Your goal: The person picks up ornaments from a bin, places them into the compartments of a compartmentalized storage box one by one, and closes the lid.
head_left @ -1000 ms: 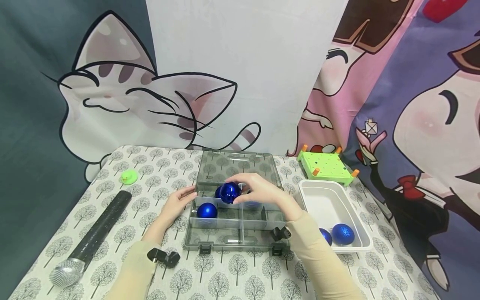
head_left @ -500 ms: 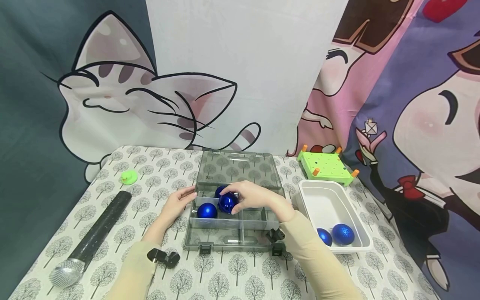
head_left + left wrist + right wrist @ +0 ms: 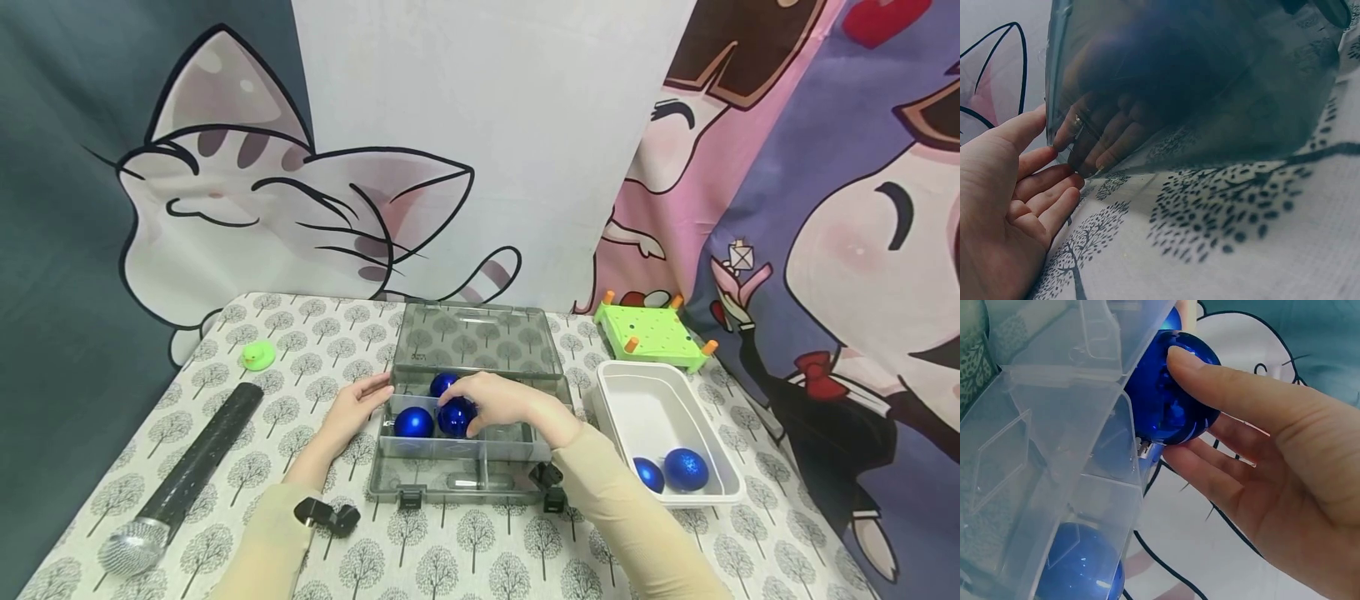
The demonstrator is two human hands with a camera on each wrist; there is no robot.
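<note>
My right hand (image 3: 501, 402) pinches a shiny blue Christmas ball (image 3: 457, 419) between thumb and fingers, low in the middle row of a clear grey divided box (image 3: 423, 473). In the right wrist view the ball (image 3: 1175, 394) shows a small metal cap beside a divider wall. A matte blue Christmas ball (image 3: 413, 423) lies just left of it in the same row. Behind, another blue ball (image 3: 442, 384) sits in the back row, partly covered by my fingers. My left hand (image 3: 358, 407) touches the box's left side with loose fingers, the thumb at its edge (image 3: 1054, 134).
The box's lid (image 3: 480, 337) lies open toward the back. A white tub (image 3: 637, 396) with two blue balls (image 3: 686, 469) stands at the right, a green pegged toy (image 3: 651, 332) behind it. A microphone (image 3: 198, 462) and a green duck (image 3: 258, 354) lie at the left.
My right hand has brought the shiny ball from above the back row forward and down into the middle row. My left hand has stayed at the box's side.
</note>
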